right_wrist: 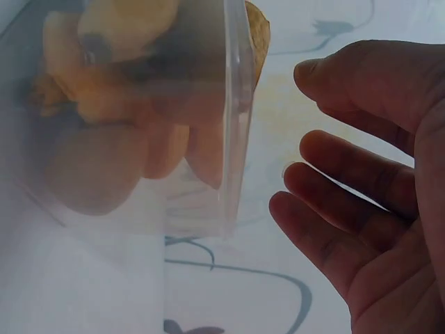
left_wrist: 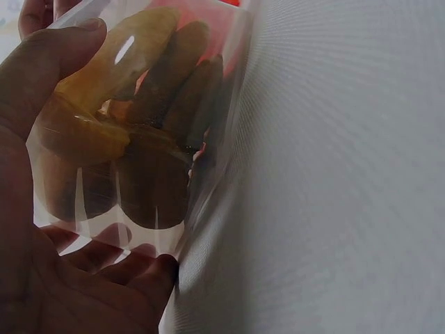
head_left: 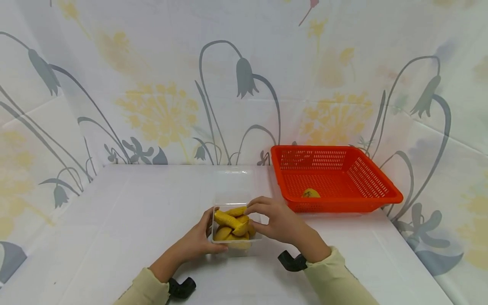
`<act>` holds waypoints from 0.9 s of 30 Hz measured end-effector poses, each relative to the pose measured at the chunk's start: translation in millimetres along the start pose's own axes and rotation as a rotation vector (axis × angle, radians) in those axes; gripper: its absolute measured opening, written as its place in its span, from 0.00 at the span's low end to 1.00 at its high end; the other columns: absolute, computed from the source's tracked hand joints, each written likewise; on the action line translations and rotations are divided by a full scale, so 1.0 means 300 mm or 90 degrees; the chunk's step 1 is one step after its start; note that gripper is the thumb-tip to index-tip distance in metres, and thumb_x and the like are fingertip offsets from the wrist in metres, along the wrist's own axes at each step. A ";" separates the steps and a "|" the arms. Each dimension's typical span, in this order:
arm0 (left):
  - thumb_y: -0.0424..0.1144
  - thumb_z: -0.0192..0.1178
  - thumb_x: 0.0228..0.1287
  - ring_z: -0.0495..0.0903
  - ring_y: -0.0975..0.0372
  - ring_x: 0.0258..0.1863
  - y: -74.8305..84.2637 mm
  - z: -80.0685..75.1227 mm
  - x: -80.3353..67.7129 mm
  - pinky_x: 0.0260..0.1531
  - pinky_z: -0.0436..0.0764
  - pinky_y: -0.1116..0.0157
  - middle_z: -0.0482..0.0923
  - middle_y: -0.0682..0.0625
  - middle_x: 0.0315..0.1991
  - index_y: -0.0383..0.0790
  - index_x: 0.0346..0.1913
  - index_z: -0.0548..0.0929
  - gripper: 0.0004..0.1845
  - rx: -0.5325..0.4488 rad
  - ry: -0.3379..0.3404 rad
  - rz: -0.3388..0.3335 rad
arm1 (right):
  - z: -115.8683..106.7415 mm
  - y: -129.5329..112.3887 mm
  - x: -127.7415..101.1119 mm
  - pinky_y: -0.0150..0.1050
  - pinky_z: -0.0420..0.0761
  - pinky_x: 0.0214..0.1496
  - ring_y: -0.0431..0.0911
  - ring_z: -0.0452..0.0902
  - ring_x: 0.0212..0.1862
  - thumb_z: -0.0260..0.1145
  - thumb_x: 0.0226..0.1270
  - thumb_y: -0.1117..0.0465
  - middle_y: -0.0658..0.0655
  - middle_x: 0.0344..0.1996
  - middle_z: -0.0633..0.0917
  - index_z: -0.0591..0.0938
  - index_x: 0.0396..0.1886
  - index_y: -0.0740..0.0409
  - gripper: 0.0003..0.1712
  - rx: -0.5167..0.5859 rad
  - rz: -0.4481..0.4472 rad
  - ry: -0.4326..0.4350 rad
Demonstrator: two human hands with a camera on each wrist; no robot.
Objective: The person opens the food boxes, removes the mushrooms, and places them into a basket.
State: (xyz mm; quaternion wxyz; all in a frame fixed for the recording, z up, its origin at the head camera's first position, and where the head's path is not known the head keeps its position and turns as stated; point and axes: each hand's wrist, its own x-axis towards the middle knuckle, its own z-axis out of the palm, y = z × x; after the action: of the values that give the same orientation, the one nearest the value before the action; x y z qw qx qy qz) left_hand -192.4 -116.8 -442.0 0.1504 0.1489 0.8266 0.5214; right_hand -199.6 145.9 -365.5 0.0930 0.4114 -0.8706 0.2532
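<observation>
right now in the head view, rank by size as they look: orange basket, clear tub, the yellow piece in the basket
1. orange basket, by far the largest
2. clear tub, though nearer the camera
3. yellow piece in the basket, smallest and partly hidden by the basket's front wall

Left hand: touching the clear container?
Touching. Left wrist view shows the left hand wrapped round the clear container, thumb pressed flat on its wall, fingers under it.
</observation>
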 end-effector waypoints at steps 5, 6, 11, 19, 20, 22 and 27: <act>0.51 0.76 0.46 0.51 0.46 0.76 -0.005 0.000 0.001 0.72 0.59 0.48 0.45 0.45 0.78 0.47 0.77 0.43 0.62 0.003 0.000 0.004 | 0.013 -0.009 0.002 0.34 0.84 0.52 0.42 0.80 0.50 0.72 0.60 0.57 0.49 0.47 0.84 0.85 0.45 0.52 0.13 -0.004 -0.020 -0.004; 0.51 0.76 0.46 0.50 0.46 0.76 -0.006 0.000 0.002 0.72 0.59 0.47 0.45 0.45 0.78 0.47 0.77 0.43 0.62 0.004 0.000 0.005 | 0.016 -0.010 0.003 0.34 0.84 0.52 0.42 0.80 0.49 0.72 0.60 0.56 0.48 0.47 0.84 0.85 0.45 0.51 0.13 -0.007 -0.022 -0.005; 0.51 0.77 0.46 0.50 0.46 0.76 -0.007 -0.001 0.002 0.72 0.59 0.47 0.45 0.46 0.78 0.47 0.77 0.44 0.62 0.002 -0.002 0.010 | 0.029 -0.022 0.007 0.33 0.83 0.51 0.41 0.81 0.49 0.72 0.59 0.56 0.47 0.47 0.84 0.85 0.45 0.50 0.13 -0.005 -0.022 -0.026; 0.50 0.77 0.45 0.51 0.46 0.76 -0.008 -0.001 0.003 0.72 0.59 0.46 0.47 0.45 0.78 0.47 0.77 0.44 0.62 0.003 0.001 0.010 | 0.052 -0.035 0.011 0.35 0.82 0.55 0.40 0.79 0.50 0.72 0.60 0.56 0.45 0.48 0.83 0.84 0.46 0.48 0.14 0.006 0.005 -0.078; 0.50 0.77 0.45 0.51 0.46 0.76 -0.008 -0.001 0.002 0.72 0.59 0.46 0.46 0.46 0.78 0.47 0.77 0.44 0.63 0.004 0.002 0.009 | 0.054 -0.036 0.011 0.34 0.82 0.55 0.40 0.79 0.50 0.72 0.59 0.57 0.45 0.47 0.83 0.84 0.46 0.48 0.14 0.007 -0.001 -0.078; 0.50 0.77 0.45 0.50 0.47 0.76 -0.007 -0.002 0.002 0.72 0.58 0.47 0.46 0.46 0.78 0.47 0.77 0.43 0.63 0.004 0.001 0.008 | 0.056 -0.037 0.012 0.34 0.82 0.55 0.40 0.78 0.49 0.72 0.59 0.57 0.46 0.46 0.83 0.84 0.45 0.48 0.13 0.010 -0.010 -0.078; 0.50 0.77 0.46 0.50 0.46 0.76 -0.002 -0.002 0.000 0.72 0.59 0.47 0.45 0.46 0.78 0.46 0.77 0.43 0.63 0.000 -0.002 0.006 | 0.060 -0.038 0.013 0.34 0.82 0.55 0.40 0.79 0.48 0.72 0.59 0.57 0.46 0.46 0.84 0.85 0.45 0.49 0.13 0.005 -0.012 -0.077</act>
State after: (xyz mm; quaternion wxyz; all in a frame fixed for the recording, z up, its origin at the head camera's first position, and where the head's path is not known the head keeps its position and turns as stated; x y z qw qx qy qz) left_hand -192.6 -117.6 -442.4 0.1492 0.1539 0.8255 0.5220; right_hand -192.6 127.8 -375.2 0.0407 0.4343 -0.8698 0.2307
